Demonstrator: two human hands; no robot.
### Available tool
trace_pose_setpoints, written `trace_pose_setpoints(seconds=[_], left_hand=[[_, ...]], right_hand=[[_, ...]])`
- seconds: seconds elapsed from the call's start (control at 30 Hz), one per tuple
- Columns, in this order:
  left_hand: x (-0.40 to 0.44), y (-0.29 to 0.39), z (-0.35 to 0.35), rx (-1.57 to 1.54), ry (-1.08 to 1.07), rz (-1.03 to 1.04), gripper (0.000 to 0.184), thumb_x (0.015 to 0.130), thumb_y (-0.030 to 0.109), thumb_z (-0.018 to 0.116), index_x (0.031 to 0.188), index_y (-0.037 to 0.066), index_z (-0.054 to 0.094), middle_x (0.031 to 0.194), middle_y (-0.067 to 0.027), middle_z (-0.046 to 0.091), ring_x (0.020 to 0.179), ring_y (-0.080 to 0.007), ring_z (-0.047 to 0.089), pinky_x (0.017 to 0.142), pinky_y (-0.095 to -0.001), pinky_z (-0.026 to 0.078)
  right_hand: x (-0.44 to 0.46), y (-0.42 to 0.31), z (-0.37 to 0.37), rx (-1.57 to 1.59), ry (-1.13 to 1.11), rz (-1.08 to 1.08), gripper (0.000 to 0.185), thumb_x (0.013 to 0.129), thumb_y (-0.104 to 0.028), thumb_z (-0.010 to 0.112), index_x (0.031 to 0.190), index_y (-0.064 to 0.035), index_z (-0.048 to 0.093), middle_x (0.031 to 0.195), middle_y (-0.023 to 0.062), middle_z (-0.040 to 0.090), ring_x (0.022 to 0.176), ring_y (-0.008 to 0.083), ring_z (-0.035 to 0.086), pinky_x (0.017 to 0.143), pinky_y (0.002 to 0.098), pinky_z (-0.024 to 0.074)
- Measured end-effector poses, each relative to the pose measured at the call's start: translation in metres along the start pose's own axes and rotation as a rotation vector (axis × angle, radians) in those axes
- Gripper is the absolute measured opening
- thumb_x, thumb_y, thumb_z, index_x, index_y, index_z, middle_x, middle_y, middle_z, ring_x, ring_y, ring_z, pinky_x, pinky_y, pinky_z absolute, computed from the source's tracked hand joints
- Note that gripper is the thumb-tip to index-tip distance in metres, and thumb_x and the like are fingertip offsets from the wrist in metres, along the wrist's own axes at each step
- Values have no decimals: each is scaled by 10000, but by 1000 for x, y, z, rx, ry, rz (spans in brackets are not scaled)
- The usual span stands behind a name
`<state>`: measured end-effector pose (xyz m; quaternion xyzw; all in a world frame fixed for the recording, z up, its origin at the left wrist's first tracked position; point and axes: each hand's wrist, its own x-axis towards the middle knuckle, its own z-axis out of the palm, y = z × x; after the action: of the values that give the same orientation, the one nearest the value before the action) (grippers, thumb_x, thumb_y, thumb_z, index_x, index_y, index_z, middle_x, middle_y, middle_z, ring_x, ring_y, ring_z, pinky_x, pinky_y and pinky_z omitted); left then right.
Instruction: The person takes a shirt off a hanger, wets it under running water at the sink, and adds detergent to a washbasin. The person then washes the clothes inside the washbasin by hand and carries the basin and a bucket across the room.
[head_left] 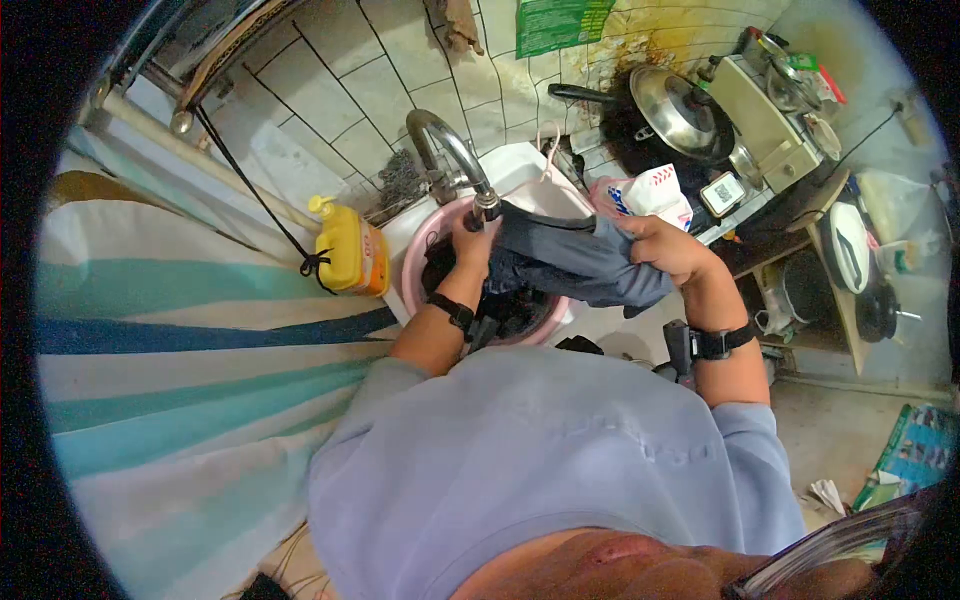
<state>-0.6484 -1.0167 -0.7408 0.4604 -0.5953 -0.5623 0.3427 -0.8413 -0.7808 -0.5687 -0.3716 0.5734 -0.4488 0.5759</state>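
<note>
**Dark grey cloth garment [575,258] spread above a round pink plastic basin [413,268]**

The garment spans both hands, its left part over the basin and its right part beyond the far-right rim. The right hand [668,250] is closed on a gathered fold, thumb uppermost. The left hand [473,247] looks curled around the left end, just below the curved chrome tap [445,135]; its fingertips are hidden, so I cannot tell how firmly it grips.

To handle it well, I would keep the fabric open, work it fold by fold, and bring the right end back over the basin against drips.

The orange label on the yellow plastic jug [343,250] at left and the printing on the green plastic sheet [560,28] at the far wall are too small to read.
</note>
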Motion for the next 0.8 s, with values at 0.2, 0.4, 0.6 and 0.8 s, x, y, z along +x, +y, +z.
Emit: trace_pose_setpoints(seconds=[0.2,0.4,0.6,0.8], left_hand=[[-7,12,-46,197,97,17,333,832,124,557,1151,30,549,1072,-150,609,1003,-252,574,849,-335,446],[-4,-12,-70,-481,50,-230,381,864,234,592,1185,55,494,1094,-109,560,942,-226,548,837,-362,432],[-31,27,-34,-874,-94,-337,315,791,225,715,1056,133,572,1117,-23,557,1029,-186,513,852,-360,443],[-17,8,26,-460,0,-362,593,784,88,669,1233,34,284,1210,-128,443,1017,-251,512,876,-432,426]], right_hand=[[10,10,-9,-239,91,119,428,765,-17,547,1192,11,536,994,75,635,850,151,601,769,274,488],[26,35,-11,162,-21,85,348,859,-112,580,1190,-12,539,1028,74,635,875,168,619,789,313,503],[44,33,14,413,48,60,327,864,-80,564,1184,-18,543,1016,66,638,845,160,622,776,289,503],[59,45,29,160,17,30,326,879,-49,526,1200,-3,506,1045,83,627,861,148,620,781,290,517]])
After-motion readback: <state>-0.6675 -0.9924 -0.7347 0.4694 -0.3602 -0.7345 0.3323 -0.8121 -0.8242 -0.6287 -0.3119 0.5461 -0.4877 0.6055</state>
